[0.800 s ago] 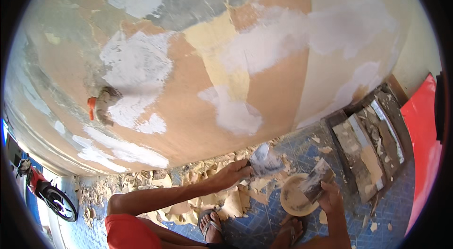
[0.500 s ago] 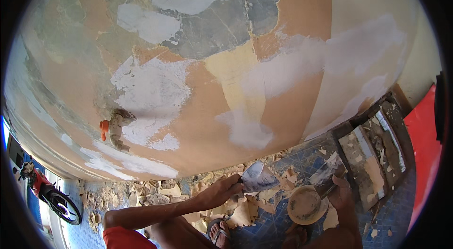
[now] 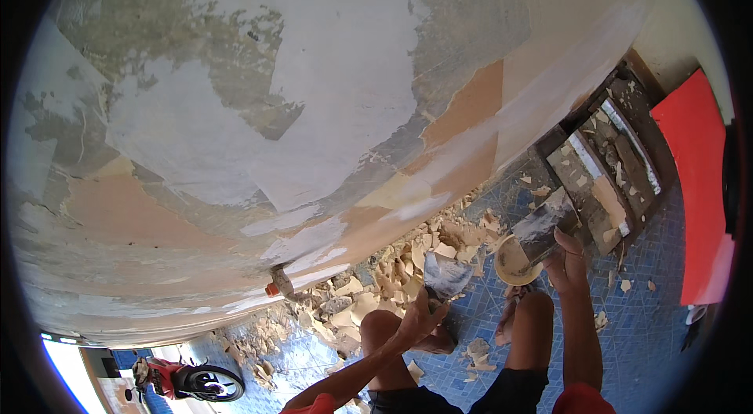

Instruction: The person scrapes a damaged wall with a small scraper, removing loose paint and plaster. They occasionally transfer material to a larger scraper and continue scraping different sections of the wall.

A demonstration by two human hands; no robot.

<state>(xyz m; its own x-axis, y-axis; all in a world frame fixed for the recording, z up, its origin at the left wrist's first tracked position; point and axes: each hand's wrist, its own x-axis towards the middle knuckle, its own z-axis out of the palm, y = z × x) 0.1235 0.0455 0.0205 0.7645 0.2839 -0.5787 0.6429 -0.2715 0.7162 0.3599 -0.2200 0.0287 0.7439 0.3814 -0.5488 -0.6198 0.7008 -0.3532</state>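
My left hand point(image 3: 421, 317) is closed round the handle of a wide putty knife point(image 3: 447, 276), whose broad blade is smeared with pale filler. My right hand point(image 3: 566, 261) grips a second, dark-bladed putty knife point(image 3: 549, 219) with filler on the metal. Against this blade, to the left of the hand, is a round cream bowl point(image 3: 511, 263); whether the hand also bears the bowl I cannot tell. Ahead rises the wall point(image 3: 337, 85), patched with smooth white filler over bare grey and peach areas. Neither blade touches it.
Peeled paint flakes point(image 3: 392, 265) are heaped along the wall's foot on blue floor tiles point(image 3: 627, 320). A pipe with an orange tap point(image 3: 274, 287) juts from the wall. Right stand a dirty wooden frame point(image 3: 604, 171) and a red panel point(image 3: 694, 179). A motorbike point(image 3: 188, 379) is parked far left.
The view has shifted, showing more of the upper wall and my knees. Both hands still hold their putty knives, and the right blade now covers more of the bowl.
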